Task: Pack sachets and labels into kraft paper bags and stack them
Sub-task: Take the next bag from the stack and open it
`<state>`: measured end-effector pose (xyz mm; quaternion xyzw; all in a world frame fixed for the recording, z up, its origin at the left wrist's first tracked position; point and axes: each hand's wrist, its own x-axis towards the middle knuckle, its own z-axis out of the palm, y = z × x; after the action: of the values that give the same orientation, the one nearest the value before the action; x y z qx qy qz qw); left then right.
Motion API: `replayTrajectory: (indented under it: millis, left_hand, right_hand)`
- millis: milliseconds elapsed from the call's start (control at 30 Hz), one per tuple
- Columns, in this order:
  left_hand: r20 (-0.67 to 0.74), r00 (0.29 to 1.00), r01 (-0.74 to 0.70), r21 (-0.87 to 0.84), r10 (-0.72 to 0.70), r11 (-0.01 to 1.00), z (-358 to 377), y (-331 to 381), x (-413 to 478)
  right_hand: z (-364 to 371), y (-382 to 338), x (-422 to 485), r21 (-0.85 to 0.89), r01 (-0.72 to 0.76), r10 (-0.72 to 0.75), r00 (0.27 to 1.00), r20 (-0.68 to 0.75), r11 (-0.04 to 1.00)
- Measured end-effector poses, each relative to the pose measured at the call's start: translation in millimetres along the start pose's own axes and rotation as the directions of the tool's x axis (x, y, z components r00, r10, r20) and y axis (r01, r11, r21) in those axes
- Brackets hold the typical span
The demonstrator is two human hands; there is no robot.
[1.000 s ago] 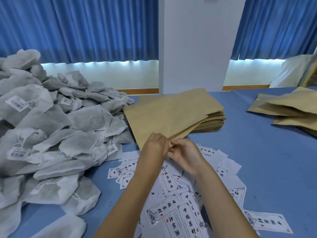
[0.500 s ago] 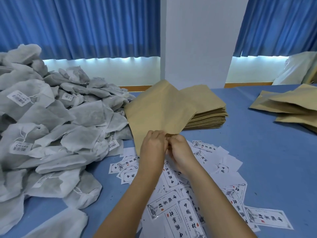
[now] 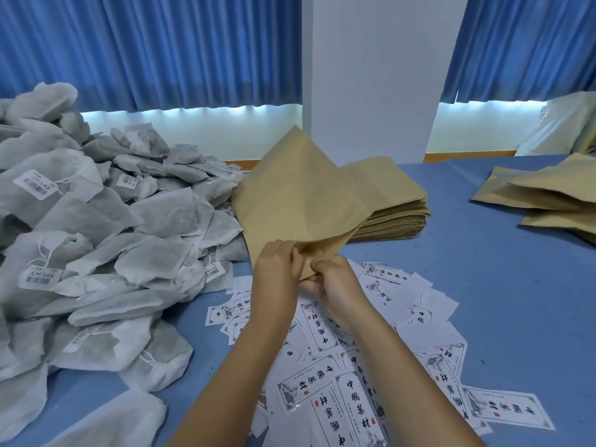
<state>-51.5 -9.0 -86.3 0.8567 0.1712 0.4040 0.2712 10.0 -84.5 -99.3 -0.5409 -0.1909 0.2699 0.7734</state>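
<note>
Head view: pinched kraft paper bag (image 3: 300, 201) mouth with left hand (image 3: 274, 269) and right hand (image 3: 338, 282); risked tearing it by uneven pull.

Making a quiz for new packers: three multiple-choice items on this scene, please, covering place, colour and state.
1. Where is the sachet heap? A. right of the hands B. left of the hands C. on the floor
2. What colour is the table cover? A. blue B. green C. red
3. How is the kraft bag? A. lying flat B. torn in two C. pinched at its near edge by both hands

1 B: it fills the table's left side. 2 A: blue shows around the labels. 3 C: left hand and right hand pinch its mouth.
</note>
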Motion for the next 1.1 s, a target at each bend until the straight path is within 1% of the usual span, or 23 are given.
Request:
replayTrajectory:
  millis: [67, 133, 167, 267, 333, 367, 400, 433, 500, 533, 567, 633, 700, 767, 800, 867, 900, 933, 967, 1000, 1033, 1067, 1100]
  left_hand:
    - [0.154, 0.988, -0.068, 0.23, 0.033, 0.971, 4, -1, -3]
    - [0.211, 0.977, -0.107, 0.44, 0.013, 0.891, 8, -4, -4]
    - [0.23, 0.973, -0.121, 0.472, 0.011, 0.874, 9, -4, -5]
    - [0.248, 0.965, -0.183, 0.378, 0.091, 0.908, 9, -7, -5]
    - [0.175, 0.967, -0.223, 0.248, 0.183, 0.943, 5, -4, -3]
    - [0.104, 0.97, -0.237, 0.206, 0.22, 0.949, 3, -2, -3]
    - [0.047, 0.975, -0.22, 0.215, 0.215, 0.951, 1, 0, -3]
    - [0.021, 0.986, -0.166, 0.282, 0.167, 0.945, -1, 0, -2]
    - [-0.007, 0.999, 0.041, 0.43, -0.042, 0.902, -8, -7, 2]
    - [-0.006, 0.989, 0.134, 0.457, -0.148, 0.879, -13, -11, 4]
    - [0.0, 0.978, 0.188, 0.454, -0.21, 0.871, -18, -16, 6]
    - [-0.067, 0.969, 0.246, 0.348, -0.238, 0.905, -28, -22, 13]
    - [-0.178, 0.966, 0.226, 0.225, -0.188, 0.948, -35, -21, 17]
    - [-0.218, 0.964, 0.179, 0.093, -0.155, 0.979, -38, -17, 19]
    - [-0.198, 0.968, 0.162, 0.008, -0.157, 0.987, -39, -17, 21]
    - [-0.051, 0.992, 0.103, -0.183, -0.114, 0.978, -42, -24, 26]
    - [0.055, 0.996, 0.087, -0.315, -0.073, 0.945, -45, -29, 30]
    - [0.161, 0.987, 0.1, -0.457, -0.028, 0.884, -48, -32, 34]
    - [0.217, 0.976, 0.119, -0.547, 0.004, 0.829, -50, -36, 38]
    - [0.192, 0.981, 0.109, -0.541, -0.003, 0.834, -47, -44, 44]
    - [0.112, 0.993, 0.074, -0.407, -0.031, 0.91, -42, -54, 51]
    - [0.039, 0.998, 0.044, -0.102, -0.04, 0.994, -35, -67, 59]
    - [0.058, 0.995, 0.06, 0.273, -0.079, 0.96, -27, -80, 65]
  right_hand:
    - [0, -3, 0, 0.095, -0.018, 0.021, 1.0, -0.021, 0.995]
    - [-3, -7, 1, 0.138, -0.036, 0.044, 0.997, -0.057, 0.99]
    - [-6, -9, 1, 0.132, -0.046, 0.055, 0.996, -0.067, 0.99]
    - [-13, -12, -1, 0.095, -0.067, 0.078, 0.991, -0.11, 0.993]
    - [-15, -12, -1, 0.021, -0.025, 0.028, 0.988, -0.154, 0.999]
    - [-16, -11, 0, -0.012, -0.004, 0.002, 0.982, -0.186, 1.0]
    - [-17, -11, 0, -0.043, -0.003, -0.007, 0.976, -0.219, 0.999]
    - [-18, -11, 1, -0.076, -0.014, -0.005, 0.971, -0.239, 0.997]
    - [-19, -12, 0, -0.151, -0.034, -0.003, 0.971, -0.239, 0.988]
    - [-19, -13, -2, -0.192, -0.034, -0.01, 0.975, -0.223, 0.981]
    - [-18, -14, -3, -0.218, -0.023, -0.022, 0.979, -0.204, 0.976]
    - [-17, -17, -6, -0.199, 0.006, -0.042, 0.984, -0.175, 0.98]
    - [-17, -19, -6, -0.162, 0.026, -0.055, 0.983, -0.177, 0.987]
    - [-18, -23, -6, -0.127, 0.053, -0.078, 0.976, -0.203, 0.99]
    - [-19, -24, -7, -0.105, 0.076, -0.098, 0.969, -0.225, 0.992]
    - [-21, -28, -9, -0.06, 0.152, -0.163, 0.945, -0.283, 0.987]
    - [-22, -30, -10, -0.032, 0.19, -0.191, 0.93, -0.315, 0.981]
    - [-23, -31, -10, -0.006, 0.216, -0.204, 0.915, -0.348, 0.976]
    - [-23, -32, -9, 0.016, 0.226, -0.203, 0.904, -0.375, 0.974]
    - [-24, -33, -7, 0.033, 0.22, -0.189, 0.898, -0.397, 0.975]
    - [-23, -33, -5, 0.05, 0.204, -0.167, 0.897, -0.41, 0.978]
    - [-23, -33, -2, 0.067, 0.182, -0.138, 0.899, -0.417, 0.981]
    - [-22, -33, 0, 0.091, 0.16, -0.108, 0.901, -0.421, 0.983]
